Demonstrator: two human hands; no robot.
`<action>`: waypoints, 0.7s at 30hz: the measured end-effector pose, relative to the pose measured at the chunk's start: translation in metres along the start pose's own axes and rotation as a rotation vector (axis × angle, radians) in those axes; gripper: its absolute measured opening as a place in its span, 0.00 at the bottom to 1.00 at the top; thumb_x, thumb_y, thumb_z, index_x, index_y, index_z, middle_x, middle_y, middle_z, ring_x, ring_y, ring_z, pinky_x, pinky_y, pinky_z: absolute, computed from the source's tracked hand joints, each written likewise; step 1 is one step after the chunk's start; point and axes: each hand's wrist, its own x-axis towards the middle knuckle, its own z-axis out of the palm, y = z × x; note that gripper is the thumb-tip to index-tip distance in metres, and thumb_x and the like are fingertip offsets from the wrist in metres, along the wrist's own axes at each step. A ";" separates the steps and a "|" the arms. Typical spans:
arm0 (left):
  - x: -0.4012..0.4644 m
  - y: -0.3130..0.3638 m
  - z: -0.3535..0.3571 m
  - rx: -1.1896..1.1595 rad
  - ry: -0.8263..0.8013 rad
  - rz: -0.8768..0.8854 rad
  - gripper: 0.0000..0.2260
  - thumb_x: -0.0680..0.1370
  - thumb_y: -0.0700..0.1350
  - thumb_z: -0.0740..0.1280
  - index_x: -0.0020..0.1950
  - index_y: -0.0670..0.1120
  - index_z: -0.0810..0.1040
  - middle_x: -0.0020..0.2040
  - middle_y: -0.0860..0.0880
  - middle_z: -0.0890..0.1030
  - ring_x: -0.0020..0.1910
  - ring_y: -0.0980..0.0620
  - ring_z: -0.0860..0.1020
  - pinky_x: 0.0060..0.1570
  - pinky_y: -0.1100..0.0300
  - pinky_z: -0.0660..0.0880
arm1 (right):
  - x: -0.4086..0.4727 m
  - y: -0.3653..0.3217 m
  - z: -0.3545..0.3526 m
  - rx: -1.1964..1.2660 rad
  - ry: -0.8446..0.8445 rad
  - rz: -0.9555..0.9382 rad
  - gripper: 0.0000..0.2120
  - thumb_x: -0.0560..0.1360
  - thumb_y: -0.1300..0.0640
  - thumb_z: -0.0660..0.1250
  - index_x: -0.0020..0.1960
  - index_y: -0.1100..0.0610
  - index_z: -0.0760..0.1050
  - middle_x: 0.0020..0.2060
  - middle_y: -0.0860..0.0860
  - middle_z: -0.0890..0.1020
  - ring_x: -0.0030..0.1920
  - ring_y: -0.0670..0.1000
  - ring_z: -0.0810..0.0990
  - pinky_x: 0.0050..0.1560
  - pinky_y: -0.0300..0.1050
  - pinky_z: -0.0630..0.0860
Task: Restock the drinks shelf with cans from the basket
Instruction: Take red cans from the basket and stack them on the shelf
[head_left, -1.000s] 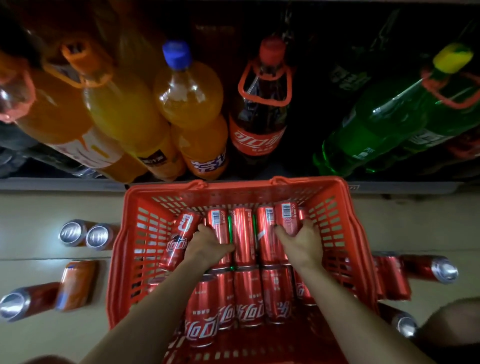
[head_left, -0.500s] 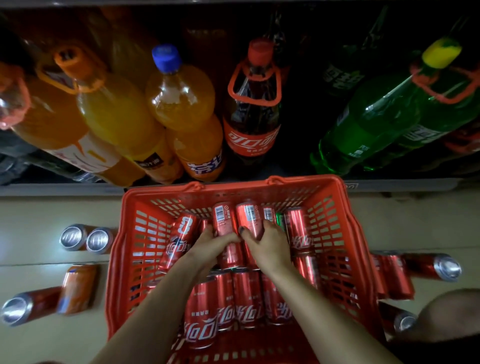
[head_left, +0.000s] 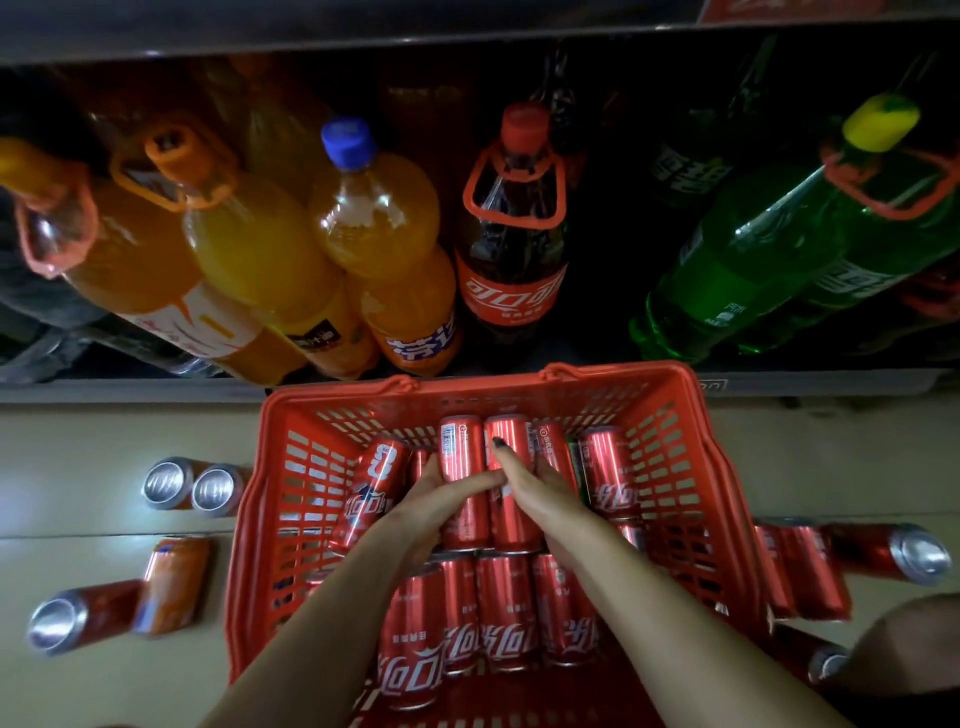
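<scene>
inside red basket (head_left: 691, 467), both hands (head_left: 447, 493) grip cans (head_left: 485, 493).

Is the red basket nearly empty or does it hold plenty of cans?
Plenty. The red basket holds two rows of red cans lying on their sides, covering most of its floor.

You can see big orange drink bottles (head_left: 260, 260), a dark cola bottle (head_left: 511, 249) with a red cap, and green bottles (head_left: 753, 265) leaning side by side.
</scene>
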 end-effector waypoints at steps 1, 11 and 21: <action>0.001 0.000 0.001 0.019 0.005 0.008 0.35 0.70 0.50 0.82 0.73 0.55 0.68 0.61 0.51 0.84 0.53 0.55 0.86 0.47 0.60 0.82 | 0.000 0.000 -0.001 0.038 -0.015 0.037 0.53 0.63 0.20 0.65 0.80 0.49 0.62 0.71 0.53 0.76 0.67 0.57 0.78 0.68 0.56 0.75; 0.000 -0.006 0.002 0.127 0.096 0.172 0.34 0.68 0.45 0.84 0.70 0.52 0.73 0.58 0.51 0.87 0.57 0.54 0.86 0.60 0.53 0.82 | -0.005 0.015 0.001 0.218 -0.073 -0.091 0.51 0.60 0.28 0.77 0.78 0.44 0.65 0.69 0.48 0.78 0.65 0.51 0.80 0.64 0.51 0.78; -0.092 0.034 0.032 0.115 0.164 0.364 0.34 0.67 0.45 0.85 0.68 0.50 0.74 0.58 0.51 0.86 0.58 0.51 0.85 0.59 0.52 0.82 | -0.094 -0.021 -0.010 0.261 -0.004 -0.289 0.23 0.71 0.53 0.79 0.64 0.45 0.78 0.55 0.44 0.87 0.54 0.44 0.86 0.58 0.45 0.81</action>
